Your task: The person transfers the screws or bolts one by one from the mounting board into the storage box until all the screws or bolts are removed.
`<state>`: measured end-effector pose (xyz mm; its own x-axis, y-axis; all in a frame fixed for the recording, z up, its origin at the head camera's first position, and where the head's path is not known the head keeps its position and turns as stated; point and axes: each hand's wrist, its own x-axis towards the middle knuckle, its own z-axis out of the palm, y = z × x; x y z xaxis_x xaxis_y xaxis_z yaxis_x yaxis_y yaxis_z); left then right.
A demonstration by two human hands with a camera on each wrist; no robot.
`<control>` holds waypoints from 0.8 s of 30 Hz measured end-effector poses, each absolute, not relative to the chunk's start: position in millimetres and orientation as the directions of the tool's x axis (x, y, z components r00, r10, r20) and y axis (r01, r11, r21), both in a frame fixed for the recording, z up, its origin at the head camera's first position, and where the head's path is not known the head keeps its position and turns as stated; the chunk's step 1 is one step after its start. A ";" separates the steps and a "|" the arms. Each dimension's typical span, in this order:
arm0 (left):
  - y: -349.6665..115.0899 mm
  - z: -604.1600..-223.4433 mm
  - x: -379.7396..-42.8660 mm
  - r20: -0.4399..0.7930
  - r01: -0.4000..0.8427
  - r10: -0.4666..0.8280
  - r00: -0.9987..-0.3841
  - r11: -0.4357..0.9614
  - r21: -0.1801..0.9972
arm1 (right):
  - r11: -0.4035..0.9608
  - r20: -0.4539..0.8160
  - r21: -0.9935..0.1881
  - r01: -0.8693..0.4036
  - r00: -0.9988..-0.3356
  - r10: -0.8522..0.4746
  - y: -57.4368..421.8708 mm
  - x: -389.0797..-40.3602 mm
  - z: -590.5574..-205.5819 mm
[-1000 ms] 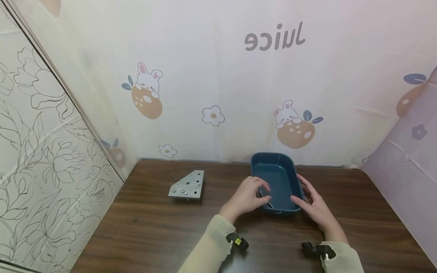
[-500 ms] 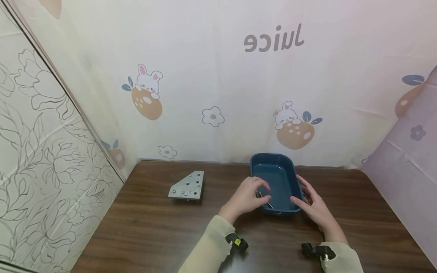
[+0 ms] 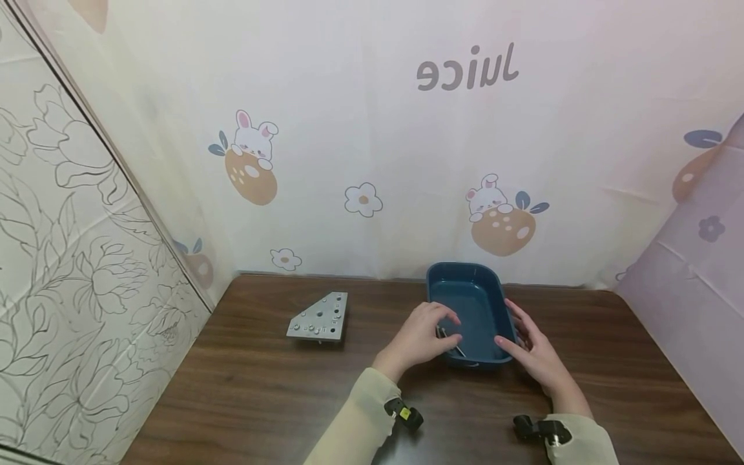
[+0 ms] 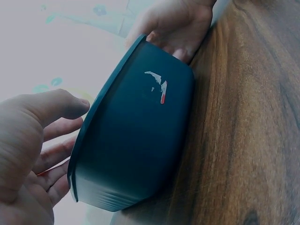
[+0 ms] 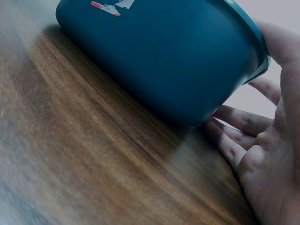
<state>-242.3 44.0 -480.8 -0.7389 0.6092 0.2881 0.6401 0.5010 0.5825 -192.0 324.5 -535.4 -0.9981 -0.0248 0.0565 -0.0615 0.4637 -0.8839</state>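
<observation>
A deep blue rectangular plastic tray stands on the table; its outer wall shows a torn sticker in both wrist views. My left hand reaches over the near left rim, with thumb and index finger bent inside and a gap between their tips. Thin metal pieces, screw-like, show in that gap, including a slim rod on the tray's floor. Whether my hidden fingers touch them is unclear. My right hand holds the right wall, thumb on the rim and fingers along the outside.
A grey metal plate with a slanted corner, holes and small fasteners lies left on the wooden table, slightly raised. A printed curtain hangs behind the table's back edge. Further panels border both sides.
Both hands, the tray and the metal plate keep their places. The head view has shifted only very slightly.
</observation>
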 end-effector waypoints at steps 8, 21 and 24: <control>44.6 -479.8 -241.7 0.279 0.631 0.604 -0.747 0.511 0.584 | 0.463 0.060 -0.884 -0.066 -0.998 -0.028 325.1 -192.6 -536.1; 42.9 -476.9 -239.6 0.294 0.629 0.598 -0.745 0.484 0.609 | 0.467 0.056 -0.882 -0.060 -0.998 -0.023 325.4 -191.3 -536.0; 41.8 -475.1 -239.1 0.294 0.622 0.594 -0.749 0.476 0.621 | 0.466 0.058 -0.883 -0.063 -0.998 -0.024 325.3 -191.4 -536.4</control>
<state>-239.1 41.8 -475.1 -0.7486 0.5944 0.2939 0.6222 0.4764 0.6213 -191.4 325.3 -536.4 -0.9980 -0.0244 0.0578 -0.0626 0.4660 -0.8826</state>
